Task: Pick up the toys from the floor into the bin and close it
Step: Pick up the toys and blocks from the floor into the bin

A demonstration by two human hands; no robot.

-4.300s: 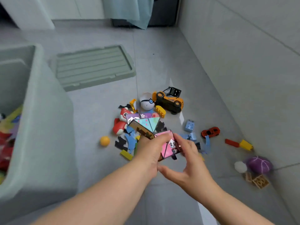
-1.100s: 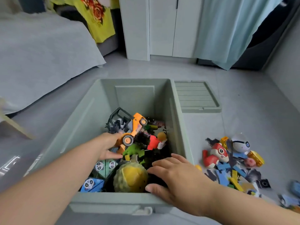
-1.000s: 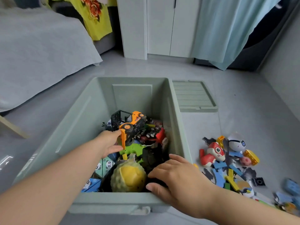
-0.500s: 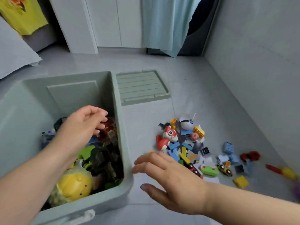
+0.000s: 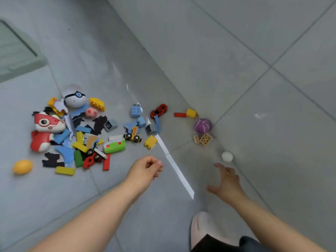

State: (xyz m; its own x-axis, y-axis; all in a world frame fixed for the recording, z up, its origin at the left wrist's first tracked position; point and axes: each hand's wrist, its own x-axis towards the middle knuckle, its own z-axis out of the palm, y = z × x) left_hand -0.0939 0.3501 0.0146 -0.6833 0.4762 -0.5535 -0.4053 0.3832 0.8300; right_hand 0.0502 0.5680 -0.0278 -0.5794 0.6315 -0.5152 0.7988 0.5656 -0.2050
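Looking down on a grey tiled floor (image 5: 45, 197) beside a grey wall (image 5: 236, 33). Toys scattered over the floor, none in hand.

At left, a dense heap: red and white figure (image 5: 45, 130), white round toy (image 5: 74, 99) with a blue eye, green block (image 5: 114, 146), many flat blue, black and yellow pieces. Orange ball (image 5: 22, 166) apart at far left. Towards the middle, little train car (image 5: 132, 136), yellow brick (image 5: 151, 141), light blue brick (image 5: 136, 110), red car (image 5: 159, 110). By the wall, purple ball (image 5: 202, 125) touching tan bricks (image 5: 204, 139), then a white ball (image 5: 227, 156).

Left hand (image 5: 145, 168) above bare floor near the heap, fingers loosely curled, empty. Right hand (image 5: 225, 180) spread wide, empty, fingertips just short of the white ball.

Blurred pale green lid (image 5: 16, 57) at the top left edge. Pale slipper (image 5: 201, 226) at the bottom.
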